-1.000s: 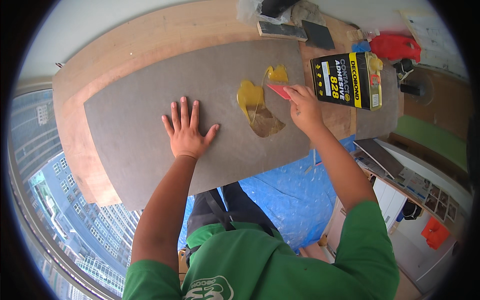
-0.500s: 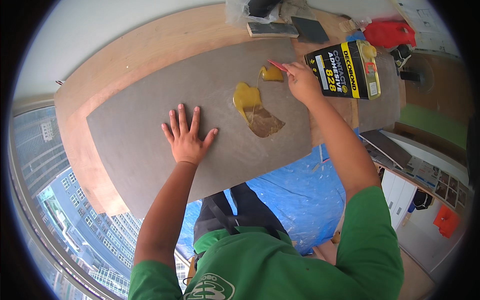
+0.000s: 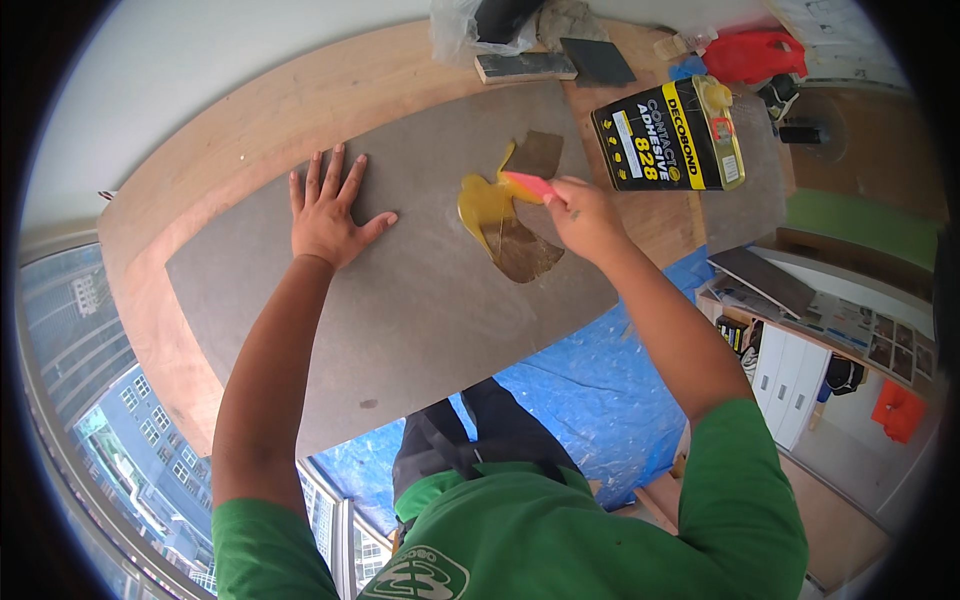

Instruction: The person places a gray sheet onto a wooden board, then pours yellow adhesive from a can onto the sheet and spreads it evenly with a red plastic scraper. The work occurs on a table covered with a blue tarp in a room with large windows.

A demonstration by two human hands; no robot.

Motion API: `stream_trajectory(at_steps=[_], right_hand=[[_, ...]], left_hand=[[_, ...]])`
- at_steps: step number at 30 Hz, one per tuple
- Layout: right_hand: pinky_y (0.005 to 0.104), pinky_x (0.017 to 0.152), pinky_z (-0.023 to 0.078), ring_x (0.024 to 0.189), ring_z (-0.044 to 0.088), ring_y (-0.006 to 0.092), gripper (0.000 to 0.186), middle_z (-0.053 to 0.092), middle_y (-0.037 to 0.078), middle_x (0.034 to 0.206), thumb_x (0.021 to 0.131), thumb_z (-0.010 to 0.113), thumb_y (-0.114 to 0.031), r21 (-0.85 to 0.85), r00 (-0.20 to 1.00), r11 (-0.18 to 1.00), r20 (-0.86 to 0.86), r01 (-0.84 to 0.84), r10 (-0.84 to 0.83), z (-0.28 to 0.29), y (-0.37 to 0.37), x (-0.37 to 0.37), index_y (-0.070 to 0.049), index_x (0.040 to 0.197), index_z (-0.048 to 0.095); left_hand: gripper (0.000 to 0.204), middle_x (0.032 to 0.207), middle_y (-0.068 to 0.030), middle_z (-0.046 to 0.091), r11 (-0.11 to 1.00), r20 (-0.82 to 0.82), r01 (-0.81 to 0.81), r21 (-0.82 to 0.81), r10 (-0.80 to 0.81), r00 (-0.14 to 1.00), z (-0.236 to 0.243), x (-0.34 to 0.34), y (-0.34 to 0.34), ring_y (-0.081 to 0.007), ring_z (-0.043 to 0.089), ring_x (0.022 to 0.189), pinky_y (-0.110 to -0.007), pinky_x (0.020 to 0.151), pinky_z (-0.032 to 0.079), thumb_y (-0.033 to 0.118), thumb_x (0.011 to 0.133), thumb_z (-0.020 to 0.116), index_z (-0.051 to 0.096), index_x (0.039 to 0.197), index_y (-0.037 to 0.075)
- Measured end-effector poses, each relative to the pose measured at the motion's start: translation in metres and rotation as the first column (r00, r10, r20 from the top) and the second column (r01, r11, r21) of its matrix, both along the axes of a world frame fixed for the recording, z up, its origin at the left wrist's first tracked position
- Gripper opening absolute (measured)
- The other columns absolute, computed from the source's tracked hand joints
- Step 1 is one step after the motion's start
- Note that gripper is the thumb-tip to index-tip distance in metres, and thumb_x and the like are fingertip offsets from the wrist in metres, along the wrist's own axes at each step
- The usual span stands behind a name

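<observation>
The right hand (image 3: 587, 220), fingers closed round a scraper (image 3: 528, 184), has drawn upper-centre glue (image 3: 540, 156) thin; left hand (image 3: 328, 222), fingers spread, lies empty on the board (image 3: 420, 315)

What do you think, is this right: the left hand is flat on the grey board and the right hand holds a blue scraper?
Not quite: the head view shows the right hand holding a red scraper, not blue; the rest is right.

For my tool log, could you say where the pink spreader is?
Head view, right of centre: the pink spreader is in the right hand, at the yellow glue.
</observation>
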State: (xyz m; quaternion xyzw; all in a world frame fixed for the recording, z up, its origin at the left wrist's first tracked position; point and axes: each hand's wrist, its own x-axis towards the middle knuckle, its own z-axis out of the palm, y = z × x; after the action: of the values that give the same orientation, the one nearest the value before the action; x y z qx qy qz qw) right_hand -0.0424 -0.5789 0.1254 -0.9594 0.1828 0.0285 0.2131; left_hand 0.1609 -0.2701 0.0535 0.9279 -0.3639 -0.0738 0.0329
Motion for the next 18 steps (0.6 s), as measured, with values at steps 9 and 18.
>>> stream_trajectory(at_steps=[9,18], right_hand=[[0.0518,0.086,0.052,0.101,0.065,0.0454,0.023,0.069,0.022,0.108,0.101,0.057,-0.02,-0.095,0.958,0.958,0.124,0.269,-0.257,0.007,-0.056,0.049,0.001,0.104,0.067],[0.0521,0.09,0.054,0.105,0.067,0.043,0.024,0.071,0.021,0.112,0.099,0.056,-0.019,-0.252,0.952,0.921,0.014,0.298,-0.305,-0.022,-0.072,0.08,0.0,0.105,0.069]], left_hand=[[0.101,0.177,-0.0014,0.02,0.998,-0.055,-0.009,0.055,0.012,0.998,0.0,-0.005,0.002,-0.0267,0.01,0.164,-0.053,0.134,0.004,0.087,0.086,0.053,0.033,0.167,0.031],[0.099,0.176,-0.0041,0.025,1.0,-0.096,-0.008,-0.018,0.006,0.995,0.001,0.001,0.004,-0.0282,0.014,0.164,-0.055,0.133,0.005,0.085,0.085,0.058,0.041,0.164,0.028]])
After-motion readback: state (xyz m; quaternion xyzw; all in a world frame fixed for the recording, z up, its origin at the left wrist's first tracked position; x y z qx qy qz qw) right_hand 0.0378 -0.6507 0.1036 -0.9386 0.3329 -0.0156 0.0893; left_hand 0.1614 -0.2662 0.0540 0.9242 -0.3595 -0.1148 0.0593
